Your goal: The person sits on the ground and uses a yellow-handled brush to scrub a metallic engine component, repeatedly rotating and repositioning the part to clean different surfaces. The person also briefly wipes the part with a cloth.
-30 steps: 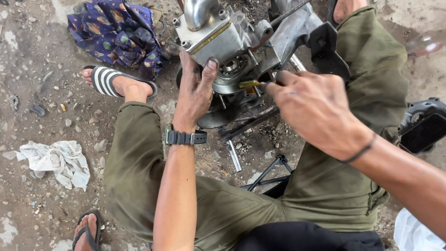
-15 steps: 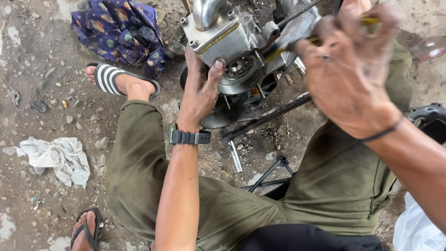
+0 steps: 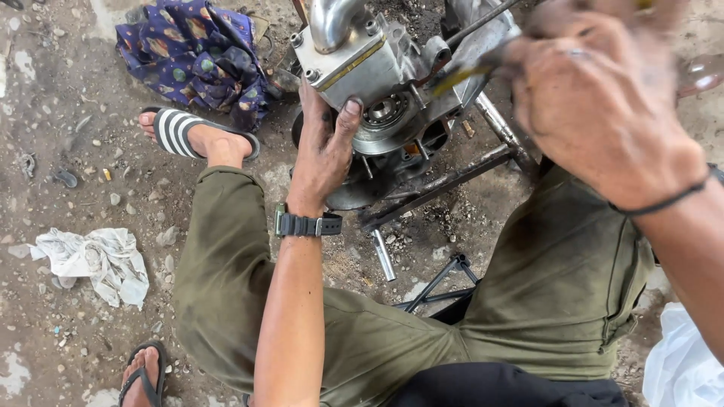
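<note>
Engine block (image 3: 362, 64) at 12 o'clock, propped on dark metal frame bars (image 3: 437, 185) above dirt floor (image 3: 68, 120), between the knees. Cast metal w/ chrome pipe (image 3: 332, 22) on top: judged heavy, stiff, prob. greasy & slick on machined faces.

Left hand (image 3: 323, 154) spread wide, palm flat vs. lower-left face of block, thumb up beside bearing (image 3: 385, 111). Good bracing spot; square upper casing corners also look grippable. Best kept off bearing and protruding studs.

Right hand (image 3: 603, 105) at 2 o'clock, raised, blurred, closed round a thin yellowish tool (image 3: 460, 75); tip near block's right side, contact not clear.

Room tight: thighs at 4 and 8, frame bars below. Open floor at 9–10 beyond striped sandal (image 3: 177, 128); patterned cloth (image 3: 196, 53) at 11, white rag (image 3: 94, 260) at 8.
</note>
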